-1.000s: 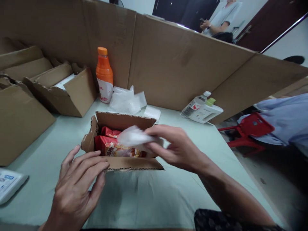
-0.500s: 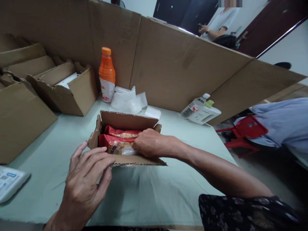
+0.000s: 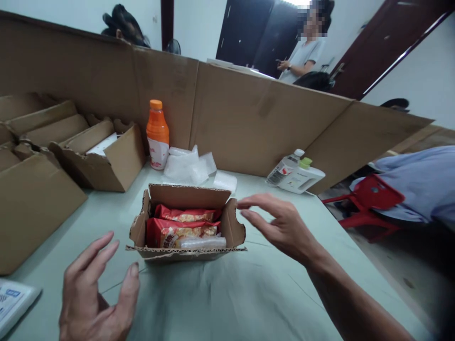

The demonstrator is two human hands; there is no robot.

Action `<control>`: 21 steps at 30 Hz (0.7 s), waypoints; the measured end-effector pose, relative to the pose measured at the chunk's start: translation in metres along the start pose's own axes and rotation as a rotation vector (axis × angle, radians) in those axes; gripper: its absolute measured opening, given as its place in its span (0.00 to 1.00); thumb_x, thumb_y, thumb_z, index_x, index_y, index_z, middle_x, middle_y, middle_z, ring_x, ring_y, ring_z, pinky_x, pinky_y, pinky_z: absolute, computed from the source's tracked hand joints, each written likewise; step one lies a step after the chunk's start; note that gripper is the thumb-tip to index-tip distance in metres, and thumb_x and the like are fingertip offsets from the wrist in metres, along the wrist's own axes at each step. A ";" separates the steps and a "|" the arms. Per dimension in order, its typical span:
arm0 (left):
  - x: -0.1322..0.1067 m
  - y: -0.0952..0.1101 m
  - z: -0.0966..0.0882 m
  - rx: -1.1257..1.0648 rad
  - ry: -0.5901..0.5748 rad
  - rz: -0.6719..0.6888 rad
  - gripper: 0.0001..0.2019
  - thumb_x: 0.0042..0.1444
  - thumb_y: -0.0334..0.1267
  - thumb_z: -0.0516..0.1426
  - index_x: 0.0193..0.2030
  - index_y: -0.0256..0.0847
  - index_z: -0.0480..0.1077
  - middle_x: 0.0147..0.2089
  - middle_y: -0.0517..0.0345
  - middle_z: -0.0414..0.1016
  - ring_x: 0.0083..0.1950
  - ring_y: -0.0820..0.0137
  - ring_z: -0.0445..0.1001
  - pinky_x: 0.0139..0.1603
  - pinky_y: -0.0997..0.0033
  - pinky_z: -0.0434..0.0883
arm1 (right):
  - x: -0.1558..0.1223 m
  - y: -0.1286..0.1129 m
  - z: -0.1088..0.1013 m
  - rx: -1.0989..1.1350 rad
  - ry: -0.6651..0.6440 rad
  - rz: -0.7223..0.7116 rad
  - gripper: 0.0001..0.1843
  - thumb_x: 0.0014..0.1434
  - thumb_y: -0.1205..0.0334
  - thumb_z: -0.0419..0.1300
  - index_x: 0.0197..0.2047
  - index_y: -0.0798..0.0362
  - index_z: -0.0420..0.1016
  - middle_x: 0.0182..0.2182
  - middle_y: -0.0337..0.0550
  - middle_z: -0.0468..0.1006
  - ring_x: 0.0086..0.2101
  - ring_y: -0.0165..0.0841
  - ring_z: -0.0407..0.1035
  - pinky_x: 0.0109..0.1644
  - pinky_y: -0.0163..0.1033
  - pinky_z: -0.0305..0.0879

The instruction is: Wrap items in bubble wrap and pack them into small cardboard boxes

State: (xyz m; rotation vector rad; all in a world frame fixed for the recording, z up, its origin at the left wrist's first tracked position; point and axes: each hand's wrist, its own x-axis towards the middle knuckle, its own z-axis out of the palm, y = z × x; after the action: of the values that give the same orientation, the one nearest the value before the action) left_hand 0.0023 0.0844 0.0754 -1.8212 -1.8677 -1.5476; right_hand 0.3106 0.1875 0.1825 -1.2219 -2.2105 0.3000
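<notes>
Head view: right hand (image 3: 284,227) has withdrawn from box (image 3: 185,196); clear packet (image 3: 202,243) now lies inside at 5 o'clock. Left hand (image 3: 95,296) also off; both grips released.

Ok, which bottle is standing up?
The orange bottle with the orange cap, upright by the cardboard wall. The clear bottle and the white jug on the right both lie on their sides.
</notes>
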 end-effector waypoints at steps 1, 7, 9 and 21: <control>-0.004 -0.008 0.003 -0.020 -0.024 -0.084 0.26 0.62 0.41 0.60 0.67 0.46 0.66 0.65 0.43 0.70 0.62 0.52 0.72 0.66 0.44 0.69 | -0.014 0.010 -0.002 0.041 0.079 0.089 0.13 0.67 0.53 0.60 0.44 0.49 0.83 0.40 0.45 0.85 0.41 0.38 0.78 0.48 0.43 0.70; -0.037 -0.061 0.046 -0.298 -0.258 -0.615 0.35 0.56 0.58 0.61 0.67 0.46 0.64 0.62 0.44 0.74 0.61 0.50 0.76 0.64 0.46 0.72 | -0.100 0.053 0.052 0.289 -0.007 0.396 0.22 0.60 0.47 0.65 0.52 0.51 0.81 0.44 0.50 0.85 0.41 0.42 0.77 0.47 0.47 0.75; -0.042 -0.067 0.055 -0.385 -0.286 -0.742 0.39 0.51 0.61 0.63 0.66 0.44 0.66 0.59 0.44 0.76 0.59 0.50 0.77 0.61 0.49 0.75 | -0.112 0.050 0.082 0.331 -0.068 0.426 0.29 0.57 0.46 0.67 0.58 0.51 0.77 0.50 0.53 0.82 0.43 0.44 0.76 0.48 0.48 0.75; -0.008 -0.037 0.067 -0.544 -0.250 -0.773 0.32 0.45 0.55 0.65 0.56 0.42 0.70 0.55 0.47 0.78 0.54 0.54 0.78 0.57 0.54 0.77 | -0.066 0.027 0.134 0.345 0.020 0.445 0.18 0.63 0.56 0.59 0.54 0.54 0.74 0.47 0.50 0.80 0.42 0.39 0.72 0.44 0.41 0.71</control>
State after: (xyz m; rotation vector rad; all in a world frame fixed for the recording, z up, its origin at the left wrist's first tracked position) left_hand 0.0118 0.1337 0.0175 -1.5830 -2.6857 -2.3490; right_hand 0.2767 0.1588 0.0372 -1.4912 -1.7528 0.8036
